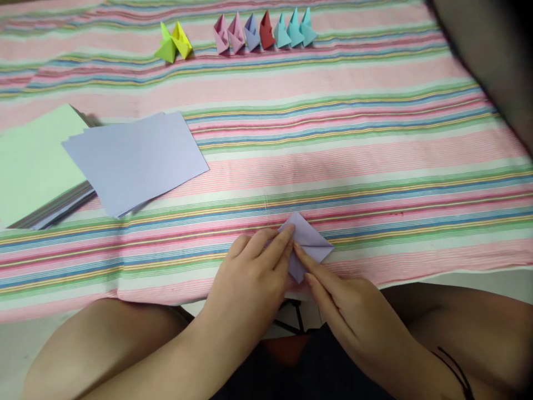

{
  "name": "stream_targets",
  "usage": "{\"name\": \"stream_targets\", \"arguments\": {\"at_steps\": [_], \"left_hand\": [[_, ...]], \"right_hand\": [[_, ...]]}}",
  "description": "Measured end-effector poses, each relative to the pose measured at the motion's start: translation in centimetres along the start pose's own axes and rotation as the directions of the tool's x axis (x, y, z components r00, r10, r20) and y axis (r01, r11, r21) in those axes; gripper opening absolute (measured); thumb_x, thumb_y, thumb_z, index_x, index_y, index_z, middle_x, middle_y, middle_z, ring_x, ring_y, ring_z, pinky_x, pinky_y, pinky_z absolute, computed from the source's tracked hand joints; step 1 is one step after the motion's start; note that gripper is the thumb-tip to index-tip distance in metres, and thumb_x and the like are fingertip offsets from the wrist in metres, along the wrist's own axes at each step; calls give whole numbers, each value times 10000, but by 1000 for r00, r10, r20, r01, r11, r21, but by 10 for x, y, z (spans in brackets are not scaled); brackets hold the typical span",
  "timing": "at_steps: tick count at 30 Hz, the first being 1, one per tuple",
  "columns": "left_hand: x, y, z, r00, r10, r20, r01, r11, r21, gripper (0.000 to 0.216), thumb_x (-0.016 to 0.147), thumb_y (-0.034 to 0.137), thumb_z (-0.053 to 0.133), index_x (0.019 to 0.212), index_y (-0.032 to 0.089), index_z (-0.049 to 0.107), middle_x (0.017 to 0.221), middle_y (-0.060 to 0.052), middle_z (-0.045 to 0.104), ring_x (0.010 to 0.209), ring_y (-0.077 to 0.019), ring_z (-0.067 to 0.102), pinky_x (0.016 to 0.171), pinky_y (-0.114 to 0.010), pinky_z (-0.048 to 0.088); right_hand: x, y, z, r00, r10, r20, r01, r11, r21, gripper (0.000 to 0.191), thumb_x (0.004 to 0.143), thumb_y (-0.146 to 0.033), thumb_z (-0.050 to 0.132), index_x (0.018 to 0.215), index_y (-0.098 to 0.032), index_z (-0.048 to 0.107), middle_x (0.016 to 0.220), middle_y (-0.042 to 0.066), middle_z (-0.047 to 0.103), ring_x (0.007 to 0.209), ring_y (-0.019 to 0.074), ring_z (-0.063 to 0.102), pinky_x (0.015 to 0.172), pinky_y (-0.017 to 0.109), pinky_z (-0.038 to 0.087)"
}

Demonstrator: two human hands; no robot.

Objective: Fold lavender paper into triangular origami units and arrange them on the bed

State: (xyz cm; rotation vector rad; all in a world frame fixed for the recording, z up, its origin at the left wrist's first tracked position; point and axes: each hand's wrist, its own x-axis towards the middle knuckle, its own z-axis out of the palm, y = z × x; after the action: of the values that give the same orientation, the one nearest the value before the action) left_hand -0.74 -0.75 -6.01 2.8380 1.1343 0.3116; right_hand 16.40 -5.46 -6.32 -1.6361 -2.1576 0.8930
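Note:
A small folded sheet of lilac paper (pixel 314 236) lies near the front edge of the table, roughly diamond-shaped, with a crease running to its right corner. My left hand (pixel 254 266) holds it down from the left, its index fingertip pressed on the upper middle and its other fingers curled alongside. That hand covers the paper's left corner. From the right, my right hand (pixel 350 300) has its index fingertip on the middle of the paper, touching close to the left fingers. Its thumb rests at the lower right edge.
Several unfolded lilac sheets (pixel 141 161) overlap a thick stack of paper with a pale green sheet (pixel 37 161) on top. At the back stand green (pixel 167 47), yellow (pixel 182 41), pink (pixel 236 34), lilac (pixel 252 34), red (pixel 266 32) and turquoise folded pieces (pixel 295 30). A striped cloth (pixel 353 150) covers the table.

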Motion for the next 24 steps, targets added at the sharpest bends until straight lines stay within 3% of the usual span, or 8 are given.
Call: {"name": "stream_targets", "arguments": {"at_steps": [11,16,24], "left_hand": [[0,-1,0,1000,19,-20,-19,1000,15,290,885,118,454,1081,101,668,1297,-92,601,1026,-255,587,739,-387,501],[0,0,-1,1000,4,-9,-3,1000,28,310,879,109,458,1122,102,651,1316,-79,588,1011,-248,588,728,-380,492],[1,-1,-4,1000,1,20,-1,1000,26,331,860,78,461,1132,84,649,1322,-71,584,1038,-257,585,750,-387,478]], "right_hand": [[1,0,-2,999,44,-9,-44,999,30,467,948,-226,298,1360,-117,487,576,46,680,434,172,597,456,281,484],[-1,-2,-5,997,46,-62,-44,998,38,459,927,-210,336,1347,-174,518,496,20,639,404,179,573,472,287,510],[-6,0,-12,994,96,-45,-96,995,-5,461,935,-202,315,1348,-132,508,553,40,673,428,166,606,458,267,506]]}}
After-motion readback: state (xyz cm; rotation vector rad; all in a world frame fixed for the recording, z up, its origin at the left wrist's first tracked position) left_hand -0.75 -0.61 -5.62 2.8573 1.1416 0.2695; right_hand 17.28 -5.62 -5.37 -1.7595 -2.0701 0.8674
